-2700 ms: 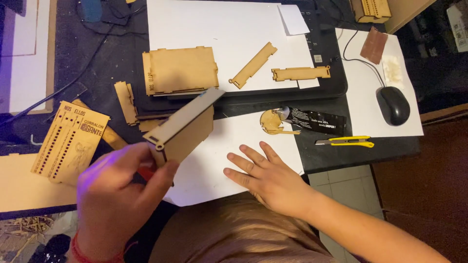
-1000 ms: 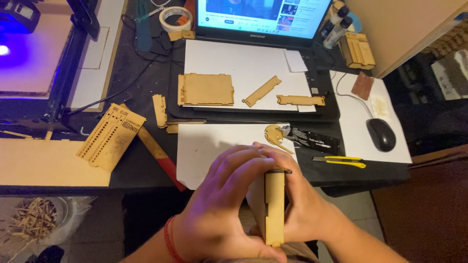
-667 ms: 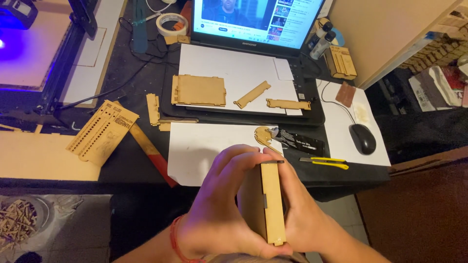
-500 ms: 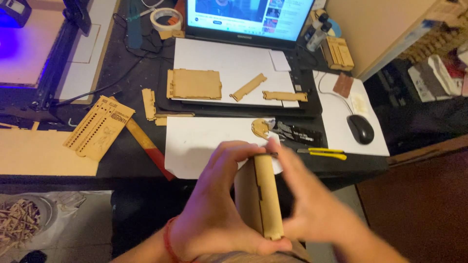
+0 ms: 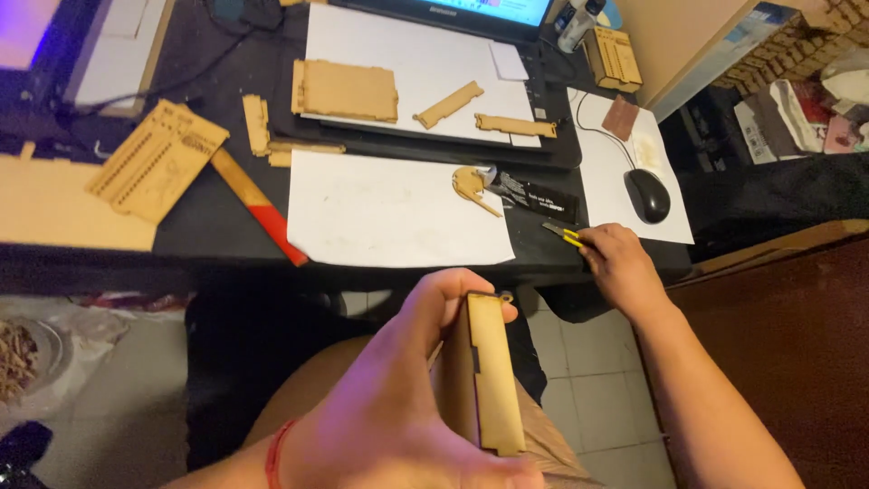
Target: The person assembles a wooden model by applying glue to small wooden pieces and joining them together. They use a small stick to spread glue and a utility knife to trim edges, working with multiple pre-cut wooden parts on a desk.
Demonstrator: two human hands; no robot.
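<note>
My left hand (image 5: 398, 407) grips a small box of thin laser-cut wood (image 5: 484, 371), held edge-up over my lap below the desk's front edge. My right hand (image 5: 615, 263) is out at the desk's front right, closed over a yellow utility knife (image 5: 561, 234) whose tip sticks out to the left of the fingers. A white sheet of paper (image 5: 398, 208) lies on the dark desk between the two hands.
Loose wooden pieces (image 5: 344, 89) lie on a white sheet over a laptop. A black tube (image 5: 534, 195) and a round wooden cutout (image 5: 471, 183) sit near the knife. A mouse (image 5: 648, 195), a red-handled tool (image 5: 262, 213) and a slotted wooden panel (image 5: 158, 158) are also on the desk.
My right hand has let go of the wooden box and reached right to the yellow knife. My left hand now holds the box alone, lower and nearer the camera.
</note>
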